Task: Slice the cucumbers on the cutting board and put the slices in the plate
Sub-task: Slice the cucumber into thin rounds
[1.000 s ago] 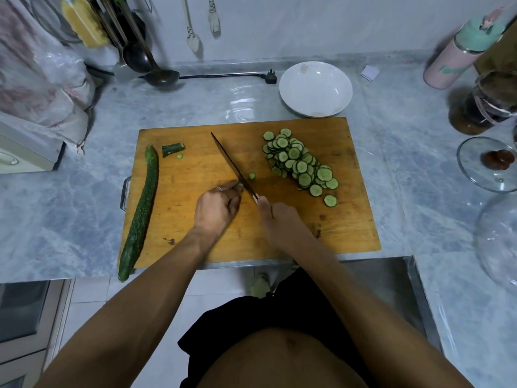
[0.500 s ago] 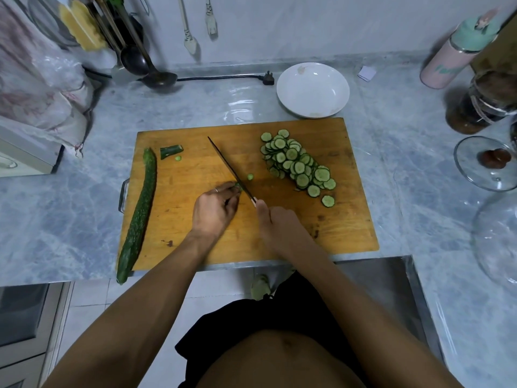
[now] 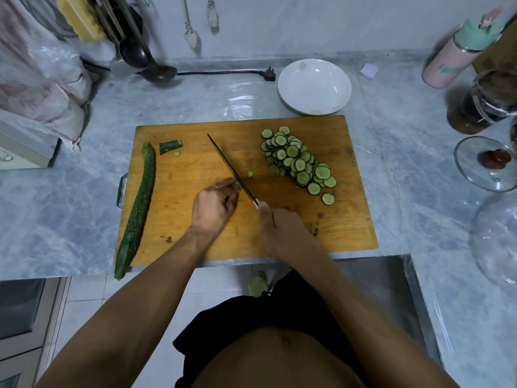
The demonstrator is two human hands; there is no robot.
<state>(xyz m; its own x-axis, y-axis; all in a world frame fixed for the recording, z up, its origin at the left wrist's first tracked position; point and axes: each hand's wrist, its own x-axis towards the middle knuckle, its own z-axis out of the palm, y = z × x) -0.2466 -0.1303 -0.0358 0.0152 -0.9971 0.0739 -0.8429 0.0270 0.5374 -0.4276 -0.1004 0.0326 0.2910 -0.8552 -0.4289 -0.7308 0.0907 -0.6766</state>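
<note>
Little has changed since before: the knife [image 3: 232, 170] is still gripped by the right hand [image 3: 282, 228], the left hand [image 3: 214, 205] curled beside its blade, contents hidden. The plate [image 3: 314, 85] at upper centre sits empty.

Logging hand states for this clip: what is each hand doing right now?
Left hand: fingers curled beside the knife, pinching something; a hint of green, likely a cucumber end.
Right hand: closed on the knife handle.

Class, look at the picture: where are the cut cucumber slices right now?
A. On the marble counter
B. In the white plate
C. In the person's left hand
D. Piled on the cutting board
D: the slices lie heaped on the cutting board, while the white plate behind it holds none.
</note>
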